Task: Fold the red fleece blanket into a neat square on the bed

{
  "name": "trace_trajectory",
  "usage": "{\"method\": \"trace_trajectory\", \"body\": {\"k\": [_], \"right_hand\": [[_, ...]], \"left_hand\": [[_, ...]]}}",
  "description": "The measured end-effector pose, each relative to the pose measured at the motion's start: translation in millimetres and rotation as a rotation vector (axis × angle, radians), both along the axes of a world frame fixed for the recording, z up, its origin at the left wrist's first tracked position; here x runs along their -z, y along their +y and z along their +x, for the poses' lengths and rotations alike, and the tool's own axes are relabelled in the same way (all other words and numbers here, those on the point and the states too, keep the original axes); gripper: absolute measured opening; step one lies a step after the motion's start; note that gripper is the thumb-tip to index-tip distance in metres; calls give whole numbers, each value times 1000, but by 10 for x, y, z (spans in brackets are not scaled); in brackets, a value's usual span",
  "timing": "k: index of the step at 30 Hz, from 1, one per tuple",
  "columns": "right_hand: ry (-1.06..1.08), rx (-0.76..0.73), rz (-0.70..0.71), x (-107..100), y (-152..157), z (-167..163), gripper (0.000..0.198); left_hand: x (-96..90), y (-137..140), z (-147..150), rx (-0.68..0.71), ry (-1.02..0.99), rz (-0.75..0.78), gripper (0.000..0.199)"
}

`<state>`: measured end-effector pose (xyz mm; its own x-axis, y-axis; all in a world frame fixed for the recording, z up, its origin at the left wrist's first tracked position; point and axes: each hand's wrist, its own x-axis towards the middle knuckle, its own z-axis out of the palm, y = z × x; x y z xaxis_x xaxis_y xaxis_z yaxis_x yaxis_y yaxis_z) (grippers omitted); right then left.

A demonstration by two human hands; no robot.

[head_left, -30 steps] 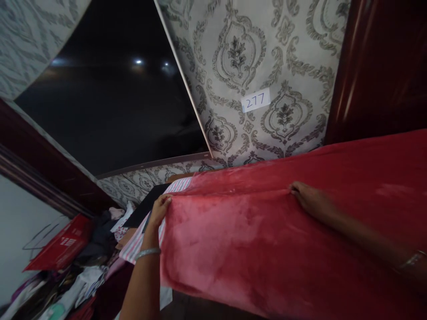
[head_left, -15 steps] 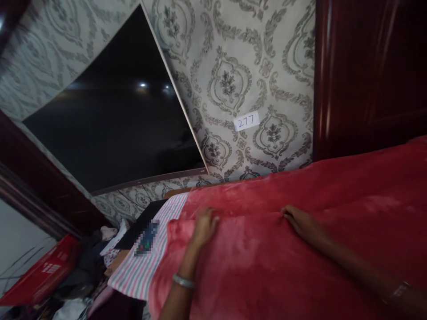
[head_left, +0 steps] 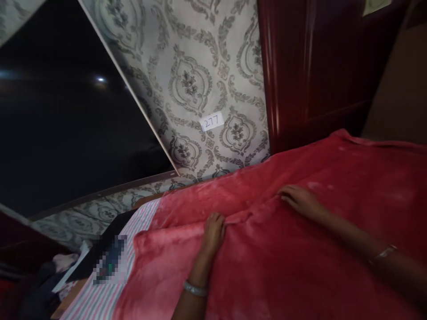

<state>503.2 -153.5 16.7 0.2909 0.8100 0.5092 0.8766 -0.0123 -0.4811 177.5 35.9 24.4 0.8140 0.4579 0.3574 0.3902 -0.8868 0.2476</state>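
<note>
A red plush blanket spreads over most of the lower view, with a folded edge running across it. My left hand is closed on that edge near the middle, a silver bracelet on its wrist. Farther right, my right hand pinches the same edge between thumb and fingers. Between the two hands the edge is bunched into small wrinkles. Under the blanket's left side shows a striped cloth in white, pink and grey.
A large dark television hangs at the left on patterned wallpaper. A paper label reading 277 is stuck there. Dark red wood panelling stands behind the blanket. A blurred-out object lies on the striped cloth; clothes are piled lower left.
The view has swung to the right. My left hand has moved along the blanket's edge closer to my right hand, and the edge between them has become wrinkled.
</note>
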Motion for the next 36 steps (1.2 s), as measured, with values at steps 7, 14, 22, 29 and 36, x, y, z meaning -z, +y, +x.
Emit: {"method": "trace_trajectory", "body": {"k": [7, 14, 22, 29, 36], "right_hand": [[0, 137, -124, 120, -513, 679, 43], [5, 76, -254, 207, -532, 781, 61], [-78, 82, -299, 120, -484, 800, 59], [-146, 91, -166, 167, -361, 666, 27], [-165, 286, 176, 61, -498, 540, 32]], "left_hand": [[27, 77, 10, -24, -182, 102, 22], [-4, 98, 9, -75, -335, 163, 25], [-102, 60, -12, -81, -415, 385, 25], [-208, -22, 8, -38, -479, 578, 21], [-242, -22, 12, -57, -398, 635, 23]]}}
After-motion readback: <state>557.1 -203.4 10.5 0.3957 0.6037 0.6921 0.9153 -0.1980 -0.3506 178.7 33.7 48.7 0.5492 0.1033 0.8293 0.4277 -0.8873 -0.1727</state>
